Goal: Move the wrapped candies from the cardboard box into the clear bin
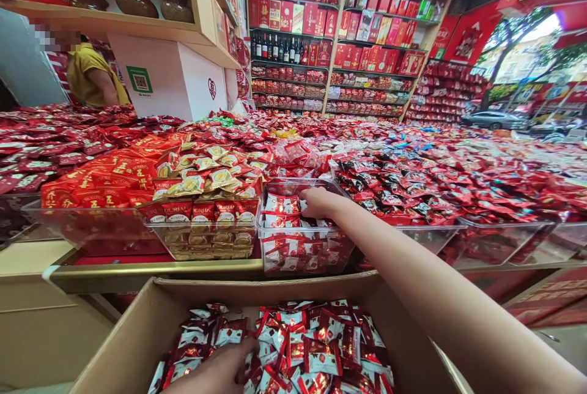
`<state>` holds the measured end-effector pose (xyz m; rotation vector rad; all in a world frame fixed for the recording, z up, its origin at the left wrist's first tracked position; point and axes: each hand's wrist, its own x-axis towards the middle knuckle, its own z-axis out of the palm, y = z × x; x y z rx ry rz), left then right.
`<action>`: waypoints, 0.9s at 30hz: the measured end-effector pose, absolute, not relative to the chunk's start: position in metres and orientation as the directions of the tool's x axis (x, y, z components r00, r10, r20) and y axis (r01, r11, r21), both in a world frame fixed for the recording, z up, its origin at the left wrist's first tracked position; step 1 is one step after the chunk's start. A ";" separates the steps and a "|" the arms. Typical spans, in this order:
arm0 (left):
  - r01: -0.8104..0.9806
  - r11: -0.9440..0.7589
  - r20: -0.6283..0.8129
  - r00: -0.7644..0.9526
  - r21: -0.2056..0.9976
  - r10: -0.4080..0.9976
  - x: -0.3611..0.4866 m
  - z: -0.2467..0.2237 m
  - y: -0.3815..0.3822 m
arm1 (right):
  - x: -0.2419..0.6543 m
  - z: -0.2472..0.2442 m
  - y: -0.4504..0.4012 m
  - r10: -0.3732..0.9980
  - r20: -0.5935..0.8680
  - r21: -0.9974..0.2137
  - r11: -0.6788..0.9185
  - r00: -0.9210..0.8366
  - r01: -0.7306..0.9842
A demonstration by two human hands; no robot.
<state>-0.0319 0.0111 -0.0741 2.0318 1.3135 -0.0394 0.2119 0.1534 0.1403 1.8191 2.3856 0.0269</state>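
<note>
Tall wooden shelves (336, 39) stand at the back of the shop in the head view, full of red boxes and bottles (277, 48). Off to the left is a person in a yellow shirt (94, 76). Big heaps of wrapped sweets spread across the counter.

Near the middle of the counter's front edge sits a clear bin (298, 230). Red and white packets (280, 221) lie inside it in neat rows, and you can see them through the front wall. The right hand (317, 202) reaches into this bin with its fingers bent down. I cannot tell if it is holding a packet.

Just below is an open cardboard box (257, 290). Lots of loose packets (321, 354) lie in it, all jumbled up. The left hand (224, 364) is down in the box, touching or just above them. Its fingers are partly hidden, so I cannot tell what it grips.

The bin looks partly filled to me, with its rows sitting below the piled-up durian sweets (224, 213) next door. Plenty of packets are left in the box, not yet in rows.
</note>
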 end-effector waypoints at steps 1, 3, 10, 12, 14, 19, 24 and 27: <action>0.802 -0.241 -0.371 0.490 0.547 0.789 -0.032 -0.071 0.013 | 0.211 0.142 0.152 0.961 -0.100 0.097 0.268 -0.259 0.958; 0.783 -0.238 -0.347 0.496 0.575 0.796 -0.031 -0.067 0.017 | 0.211 0.143 0.150 0.961 -0.093 0.091 0.269 -0.261 0.959; 0.740 -0.163 -0.308 0.455 0.653 0.836 -0.026 -0.060 0.031 | 0.214 0.141 0.154 0.957 0.021 0.051 0.289 -0.290 0.956; 0.745 -0.162 -0.301 0.445 0.647 0.843 -0.024 -0.054 0.032 | 0.215 0.147 0.157 0.945 0.106 0.040 0.307 -0.310 0.951; 0.723 -0.177 -0.258 0.448 0.667 0.856 -0.023 -0.044 0.032 | 0.214 0.157 0.152 0.908 0.250 0.006 0.346 -0.336 0.938; 0.540 -0.218 -0.042 0.428 0.813 0.903 -0.022 -0.017 0.030 | 0.201 0.158 0.075 0.741 0.612 -0.289 0.535 -0.277 0.794; 0.231 -0.037 -0.042 0.327 0.972 0.944 -0.010 0.004 0.022 | 0.187 0.078 -0.012 0.757 0.491 -0.575 0.653 -0.430 0.492; 0.056 0.122 -0.133 0.314 0.991 0.940 0.001 0.013 0.015 | 0.186 0.036 -0.018 0.897 0.252 -0.847 0.387 -0.364 0.366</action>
